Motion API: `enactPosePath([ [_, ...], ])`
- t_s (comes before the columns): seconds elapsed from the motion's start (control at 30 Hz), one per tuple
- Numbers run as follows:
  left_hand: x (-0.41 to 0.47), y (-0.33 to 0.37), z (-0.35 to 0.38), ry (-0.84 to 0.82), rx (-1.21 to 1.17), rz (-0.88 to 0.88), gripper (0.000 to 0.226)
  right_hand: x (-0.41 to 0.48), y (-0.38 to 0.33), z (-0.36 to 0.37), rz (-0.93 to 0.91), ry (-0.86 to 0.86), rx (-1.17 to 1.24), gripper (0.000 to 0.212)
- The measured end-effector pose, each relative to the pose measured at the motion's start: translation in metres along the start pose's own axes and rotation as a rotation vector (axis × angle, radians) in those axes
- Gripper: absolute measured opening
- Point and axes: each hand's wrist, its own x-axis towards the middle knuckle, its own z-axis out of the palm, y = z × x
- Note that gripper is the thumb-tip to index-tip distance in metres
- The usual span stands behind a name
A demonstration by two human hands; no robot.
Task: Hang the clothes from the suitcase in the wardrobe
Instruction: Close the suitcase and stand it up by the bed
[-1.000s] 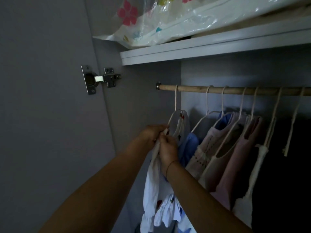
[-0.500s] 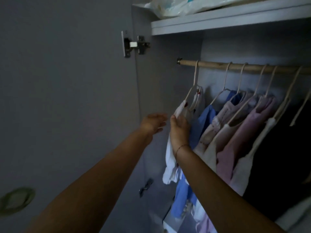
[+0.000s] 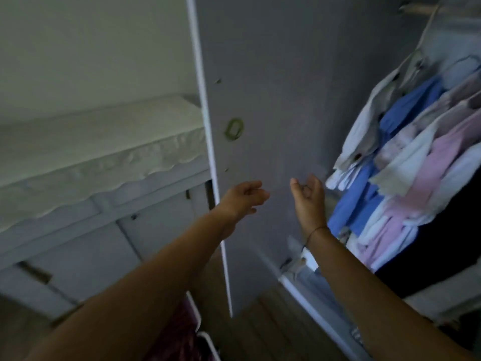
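Note:
Several garments hang in the wardrobe at the right: a white one (image 3: 364, 131) nearest the door, then a blue one (image 3: 364, 194), then pink ones (image 3: 426, 173). The wooden rail (image 3: 419, 8) shows at the top right corner. My left hand (image 3: 243, 198) and my right hand (image 3: 308, 195) are both empty, fingers apart, held in front of the open wardrobe door (image 3: 273, 100). My right hand is just left of the hanging clothes and does not touch them. The suitcase is out of view.
The open grey door has a round recessed handle (image 3: 234, 128) and a white edge (image 3: 208, 142). A bed with a white mattress (image 3: 91, 142) and drawers stands at the left. A dark red patterned thing (image 3: 179, 332) lies at the bottom, over wooden floor (image 3: 273, 329).
Both hands let go of the white garment and drew back to the left and down. My view swung down and left, so the shelf and hinge left the frame and the bed appeared.

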Motion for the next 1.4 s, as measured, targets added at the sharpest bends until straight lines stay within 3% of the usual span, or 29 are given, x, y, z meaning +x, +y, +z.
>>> enactPosePath([
  [0.17,-0.102,-0.089,-0.092,0.200,-0.040,-0.121,0.041,-0.110,0.056,0.047,0.115,-0.103,-0.022,0.062],
  [0.4,-0.210,-0.202,-0.189,0.501,-0.113,-0.381,0.027,-0.211,0.112,0.101,0.223,-0.341,-0.066,0.030],
  [0.53,-0.235,-0.264,-0.221,0.674,-0.132,-0.495,0.043,-0.227,0.148,0.134,0.342,-0.541,-0.144,0.046],
  [0.83,-0.243,-0.439,-0.263,1.036,-0.275,-0.724,0.030,-0.210,0.293,0.228,0.452,-0.862,-0.366,0.050],
  [1.2,-0.201,-0.704,-0.310,1.095,-0.269,-0.796,0.034,-0.200,0.562,0.316,0.673,-0.844,-0.426,0.066],
  [1.33,-0.184,-0.791,-0.337,1.147,-0.262,-0.790,0.037,-0.197,0.649,0.346,0.652,-0.823,-0.445,0.069],
  [1.4,-0.175,-0.827,-0.352,1.184,-0.238,-0.738,0.051,-0.192,0.685,0.364,0.610,-0.819,-0.433,0.067],
])
